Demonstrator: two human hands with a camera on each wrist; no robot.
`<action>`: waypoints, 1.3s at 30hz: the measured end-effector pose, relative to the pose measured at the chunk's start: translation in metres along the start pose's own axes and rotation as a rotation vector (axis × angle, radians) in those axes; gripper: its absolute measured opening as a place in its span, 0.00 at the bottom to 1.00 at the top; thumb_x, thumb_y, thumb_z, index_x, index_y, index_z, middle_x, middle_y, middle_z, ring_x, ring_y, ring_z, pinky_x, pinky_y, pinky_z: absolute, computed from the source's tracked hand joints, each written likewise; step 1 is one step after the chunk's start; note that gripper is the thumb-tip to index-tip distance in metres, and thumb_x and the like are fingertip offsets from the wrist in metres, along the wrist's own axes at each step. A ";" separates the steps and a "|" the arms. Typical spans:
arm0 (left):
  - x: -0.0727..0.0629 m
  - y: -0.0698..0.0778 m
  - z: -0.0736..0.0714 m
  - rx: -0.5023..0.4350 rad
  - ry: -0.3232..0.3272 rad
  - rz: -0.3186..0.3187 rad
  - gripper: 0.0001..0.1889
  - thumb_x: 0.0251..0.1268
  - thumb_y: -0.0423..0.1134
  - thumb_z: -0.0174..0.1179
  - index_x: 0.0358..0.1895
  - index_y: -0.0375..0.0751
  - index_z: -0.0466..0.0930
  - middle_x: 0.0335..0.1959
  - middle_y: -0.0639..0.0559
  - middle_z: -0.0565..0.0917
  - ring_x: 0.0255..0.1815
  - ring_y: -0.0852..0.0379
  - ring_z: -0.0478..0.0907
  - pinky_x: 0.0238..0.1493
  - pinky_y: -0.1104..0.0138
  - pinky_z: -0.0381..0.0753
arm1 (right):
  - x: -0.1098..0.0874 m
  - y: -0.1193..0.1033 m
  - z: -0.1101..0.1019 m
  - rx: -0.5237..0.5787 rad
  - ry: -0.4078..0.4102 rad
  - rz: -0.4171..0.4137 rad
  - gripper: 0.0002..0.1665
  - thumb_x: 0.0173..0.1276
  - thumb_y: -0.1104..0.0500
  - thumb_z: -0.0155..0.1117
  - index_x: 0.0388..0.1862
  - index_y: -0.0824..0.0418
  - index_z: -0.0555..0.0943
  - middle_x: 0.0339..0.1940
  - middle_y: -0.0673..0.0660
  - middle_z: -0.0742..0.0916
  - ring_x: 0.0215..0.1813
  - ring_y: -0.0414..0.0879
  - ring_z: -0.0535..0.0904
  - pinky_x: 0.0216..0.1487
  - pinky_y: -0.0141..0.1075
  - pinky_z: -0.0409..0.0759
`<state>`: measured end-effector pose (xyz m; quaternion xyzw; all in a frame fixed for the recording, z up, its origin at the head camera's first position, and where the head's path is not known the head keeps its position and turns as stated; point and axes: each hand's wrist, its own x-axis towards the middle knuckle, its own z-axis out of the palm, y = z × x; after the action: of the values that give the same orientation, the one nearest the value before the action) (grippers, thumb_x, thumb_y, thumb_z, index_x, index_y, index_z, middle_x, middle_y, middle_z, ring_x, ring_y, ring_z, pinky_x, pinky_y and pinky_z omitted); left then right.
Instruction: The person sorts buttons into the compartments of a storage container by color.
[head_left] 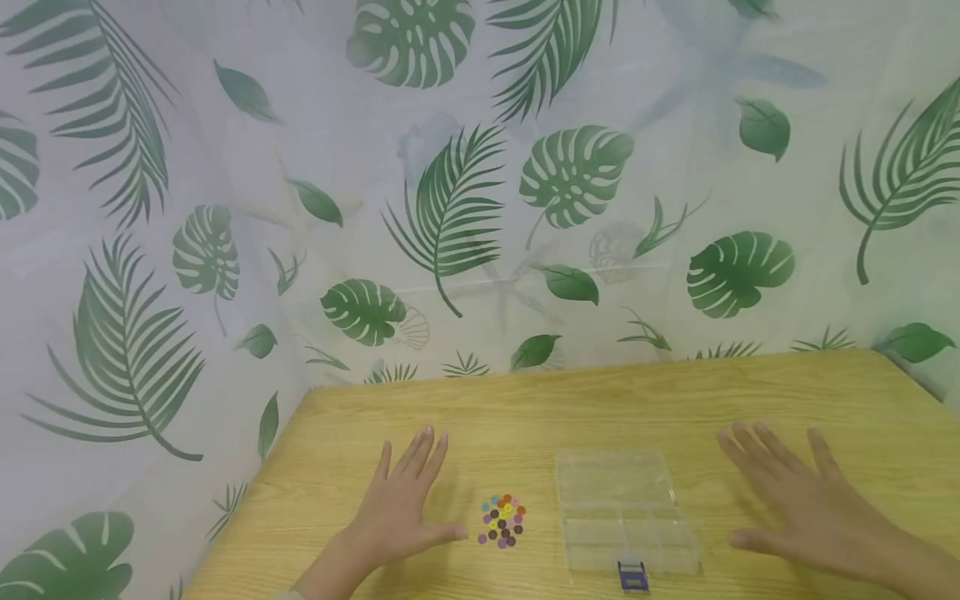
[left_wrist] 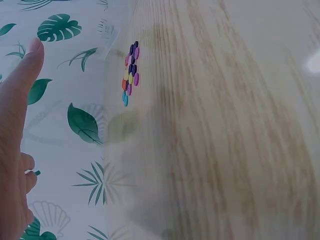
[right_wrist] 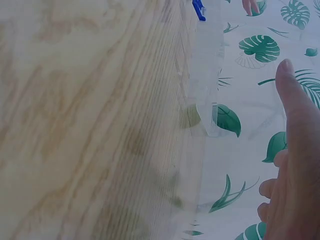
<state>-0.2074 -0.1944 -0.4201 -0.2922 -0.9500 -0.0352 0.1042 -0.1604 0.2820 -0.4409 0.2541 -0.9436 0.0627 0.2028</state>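
Observation:
My left hand (head_left: 405, 508) hovers over the table with fingers spread, holding nothing. Its thumb points toward a cluster of small round buttons (head_left: 502, 523) in purple, dark brown, yellow, orange, pink and blue. To the right of the buttons sits a clear plastic compartment box (head_left: 630, 533), its lid (head_left: 617, 477) laid back and a dark blue latch (head_left: 632, 576) at the front. Beyond the box's right side, my right hand (head_left: 806, 500) is likewise spread and holds nothing. In the left wrist view the buttons (left_wrist: 131, 72) lie flat on the wood.
The light wood table (head_left: 480, 417) reaches back to a white curtain (head_left: 480, 250) printed with green leaves. More of that curtain hangs along the left side. The table's left edge runs diagonally beside my left arm.

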 end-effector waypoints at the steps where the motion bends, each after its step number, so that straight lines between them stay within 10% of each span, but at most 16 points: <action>1: 0.000 0.000 0.001 -0.012 -0.002 -0.003 0.55 0.51 0.69 0.58 0.75 0.42 0.42 0.75 0.42 0.45 0.75 0.44 0.47 0.67 0.37 0.41 | 0.000 -0.001 0.000 0.005 0.002 -0.003 0.66 0.50 0.33 0.67 0.78 0.51 0.40 0.75 0.41 0.36 0.72 0.33 0.22 0.66 0.56 0.16; 18: -0.005 0.002 0.018 -0.136 -0.036 -0.029 0.54 0.54 0.79 0.39 0.75 0.40 0.46 0.75 0.39 0.47 0.74 0.40 0.47 0.66 0.35 0.41 | 0.003 -0.010 0.017 0.085 0.072 -0.085 0.57 0.52 0.34 0.67 0.76 0.49 0.53 0.76 0.39 0.42 0.74 0.32 0.28 0.71 0.47 0.20; 36: -0.007 0.007 0.036 -0.352 -0.027 -0.108 0.49 0.57 0.59 0.61 0.75 0.40 0.47 0.75 0.38 0.49 0.74 0.39 0.46 0.66 0.36 0.43 | 0.003 -0.012 0.034 0.316 0.159 -0.076 0.48 0.48 0.49 0.76 0.69 0.53 0.68 0.69 0.32 0.58 0.69 0.20 0.48 0.69 0.19 0.37; 39: -0.006 0.006 0.038 -0.403 -0.006 -0.112 0.48 0.57 0.57 0.62 0.74 0.39 0.48 0.74 0.37 0.50 0.74 0.38 0.47 0.67 0.37 0.43 | 0.001 -0.014 0.037 0.470 0.109 0.032 0.45 0.50 0.55 0.75 0.68 0.52 0.69 0.67 0.31 0.63 0.71 0.39 0.59 0.64 0.13 0.42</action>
<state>-0.2056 -0.1882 -0.4587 -0.2540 -0.9388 -0.2296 0.0385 -0.1672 0.2612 -0.4736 0.2756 -0.8946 0.2975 0.1878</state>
